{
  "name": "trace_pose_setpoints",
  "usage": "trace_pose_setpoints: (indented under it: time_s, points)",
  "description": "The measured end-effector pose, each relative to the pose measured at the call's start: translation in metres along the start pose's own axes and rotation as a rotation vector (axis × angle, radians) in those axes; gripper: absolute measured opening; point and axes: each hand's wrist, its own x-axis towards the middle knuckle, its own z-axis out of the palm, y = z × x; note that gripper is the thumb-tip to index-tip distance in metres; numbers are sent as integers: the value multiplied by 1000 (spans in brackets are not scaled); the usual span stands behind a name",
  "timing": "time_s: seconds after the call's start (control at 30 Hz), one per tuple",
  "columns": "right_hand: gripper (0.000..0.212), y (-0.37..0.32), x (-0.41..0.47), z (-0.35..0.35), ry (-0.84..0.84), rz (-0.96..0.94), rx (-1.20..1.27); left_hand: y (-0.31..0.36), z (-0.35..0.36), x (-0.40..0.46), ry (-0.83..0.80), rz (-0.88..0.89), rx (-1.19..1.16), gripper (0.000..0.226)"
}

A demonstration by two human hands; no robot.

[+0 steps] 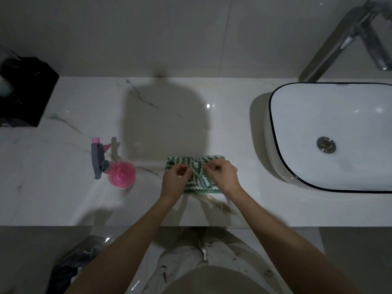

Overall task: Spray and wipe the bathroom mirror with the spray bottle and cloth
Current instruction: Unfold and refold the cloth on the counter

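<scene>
A green and white zigzag cloth (203,181) lies folded on the marble counter (63,198), near its front edge. My left hand (175,180) pinches the cloth at its left part. My right hand (222,175) pinches it just right of the middle. Both hands sit side by side on top of the cloth. The pink spray bottle (118,174) with a grey trigger head stands upright on the counter, well to the left of the cloth. No hand touches it. The mirror is out of view.
A white basin (275,132) with a dark rim sits on the counter at the right, a chrome tap (347,41) behind it. A black box (23,92) stands at the back left. A dark bag (80,259) lies on the floor below the counter.
</scene>
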Motion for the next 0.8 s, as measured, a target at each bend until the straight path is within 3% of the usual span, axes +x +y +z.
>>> trace_pose_setpoints:
  time_s: [0.13,0.57,0.8]
  points:
    - [8,0,-1,-5,31,36,68,2,-3,0,2,-1,-12,5]
    - [27,10,-7,-31,169,113,284,7,-23,0,91,-9,-72,5]
    - [10,15,-10,-50,223,149,413,9,-39,1,139,-26,-93,5]
